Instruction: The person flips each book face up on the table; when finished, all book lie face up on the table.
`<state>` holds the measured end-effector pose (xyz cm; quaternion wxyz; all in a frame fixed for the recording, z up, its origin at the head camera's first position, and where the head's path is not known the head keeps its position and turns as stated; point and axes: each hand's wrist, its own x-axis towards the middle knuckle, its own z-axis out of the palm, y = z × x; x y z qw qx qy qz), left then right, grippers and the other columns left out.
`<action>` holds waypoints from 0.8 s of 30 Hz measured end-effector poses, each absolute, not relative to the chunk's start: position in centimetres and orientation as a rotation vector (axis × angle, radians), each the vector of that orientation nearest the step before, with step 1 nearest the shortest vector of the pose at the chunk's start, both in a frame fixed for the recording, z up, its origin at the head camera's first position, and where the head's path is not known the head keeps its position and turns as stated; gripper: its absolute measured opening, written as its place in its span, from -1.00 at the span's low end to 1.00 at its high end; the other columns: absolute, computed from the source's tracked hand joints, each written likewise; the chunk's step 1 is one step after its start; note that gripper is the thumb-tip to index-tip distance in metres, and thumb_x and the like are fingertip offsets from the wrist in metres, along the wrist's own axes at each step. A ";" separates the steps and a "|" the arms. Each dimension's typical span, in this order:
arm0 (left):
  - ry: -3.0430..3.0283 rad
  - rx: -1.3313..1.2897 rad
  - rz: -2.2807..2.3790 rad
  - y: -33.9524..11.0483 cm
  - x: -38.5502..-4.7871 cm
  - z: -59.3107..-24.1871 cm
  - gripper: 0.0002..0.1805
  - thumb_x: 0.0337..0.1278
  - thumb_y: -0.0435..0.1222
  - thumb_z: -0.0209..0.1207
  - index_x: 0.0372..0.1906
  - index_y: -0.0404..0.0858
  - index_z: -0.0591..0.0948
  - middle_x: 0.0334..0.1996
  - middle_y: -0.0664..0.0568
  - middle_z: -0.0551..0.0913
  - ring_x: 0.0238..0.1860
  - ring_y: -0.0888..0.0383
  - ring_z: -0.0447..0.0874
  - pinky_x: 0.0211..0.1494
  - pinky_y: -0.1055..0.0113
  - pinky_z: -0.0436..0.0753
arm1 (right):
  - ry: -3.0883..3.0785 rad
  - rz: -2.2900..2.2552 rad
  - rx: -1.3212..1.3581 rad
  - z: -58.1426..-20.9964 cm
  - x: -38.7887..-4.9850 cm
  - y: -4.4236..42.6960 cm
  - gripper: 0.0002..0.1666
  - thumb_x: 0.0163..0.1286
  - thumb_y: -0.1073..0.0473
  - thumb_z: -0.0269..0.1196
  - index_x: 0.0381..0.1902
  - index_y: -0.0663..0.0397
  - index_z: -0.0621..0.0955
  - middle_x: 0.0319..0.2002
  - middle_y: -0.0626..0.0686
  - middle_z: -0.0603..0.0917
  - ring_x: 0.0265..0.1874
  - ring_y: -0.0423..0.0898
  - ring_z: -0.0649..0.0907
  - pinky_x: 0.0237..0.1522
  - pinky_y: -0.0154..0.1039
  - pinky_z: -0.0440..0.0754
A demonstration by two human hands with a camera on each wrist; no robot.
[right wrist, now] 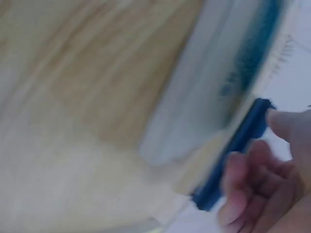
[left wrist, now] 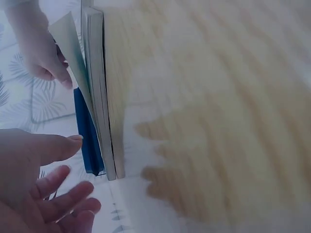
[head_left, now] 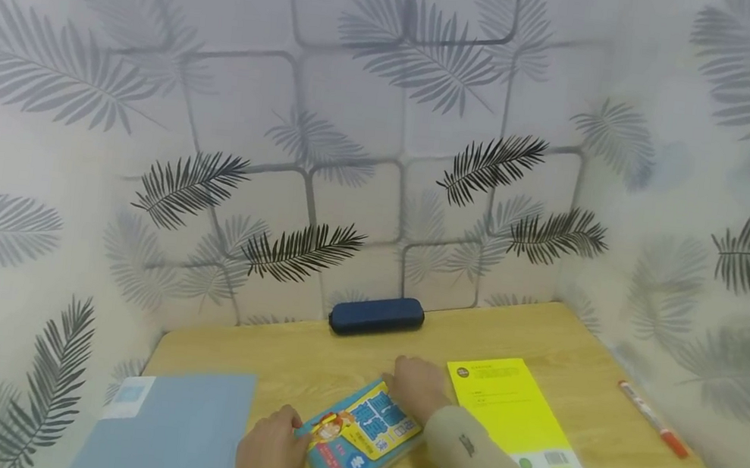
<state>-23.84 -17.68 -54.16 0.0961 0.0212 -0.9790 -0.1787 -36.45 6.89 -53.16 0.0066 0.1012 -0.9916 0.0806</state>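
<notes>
A blue picture book with a yellow title panel [head_left: 359,446] lies on the table between both hands. My left hand [head_left: 272,448] is at its left edge; the left wrist view shows this hand [left wrist: 51,189] with thumb and fingers apart beside the book [left wrist: 98,92]. At the book's upper right edge is my right hand [head_left: 418,387], its fingers loosely bent in the right wrist view [right wrist: 272,187], near the blurred book [right wrist: 194,102]. The cover [left wrist: 70,43] stands slightly raised from the pages in the left wrist view. Contact at the fingertips is unclear.
A dark blue case [head_left: 376,316] lies at the table's back edge by the wall. Left is a grey-blue folder [head_left: 179,427]; right are a yellow book [head_left: 511,408] and a red-and-white marker [head_left: 653,420] near the table's right edge.
</notes>
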 end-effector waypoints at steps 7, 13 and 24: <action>-3.005 0.080 -0.451 -17.5 -24.9 -54.8 -0.52 0.06 -0.11 0.50 0.07 -0.20 0.67 -0.14 -0.06 0.75 -0.20 -0.05 0.67 -0.21 0.01 0.67 | -3.209 -0.212 0.265 -52.0 -33.6 6.1 -0.25 0.33 -0.56 0.15 -0.62 -0.04 0.59 -0.65 -0.08 0.53 -0.62 -0.13 0.50 -0.43 -0.25 0.51; -3.061 0.095 -0.453 -17.2 -24.7 -54.3 -0.60 0.14 -0.12 0.44 0.02 -0.20 0.69 -0.19 -0.07 0.74 -0.21 -0.06 0.67 -0.18 -0.02 0.65 | -3.228 -0.375 0.181 -51.7 -32.7 5.1 -0.06 0.27 -0.68 0.02 -0.44 0.07 0.73 -0.62 0.02 0.57 -0.67 -0.07 0.59 -0.55 -0.13 0.71; -3.068 0.102 -0.446 -16.9 -24.4 -54.4 -0.56 0.17 -0.12 0.43 0.08 -0.23 0.67 -0.18 -0.07 0.72 -0.16 -0.09 0.69 -0.12 -0.05 0.66 | -3.316 -0.288 0.109 -51.7 -32.7 4.4 -0.02 0.34 -0.68 -0.08 -0.30 0.08 0.78 -0.58 0.03 0.56 -0.66 -0.08 0.58 -0.48 -0.13 0.72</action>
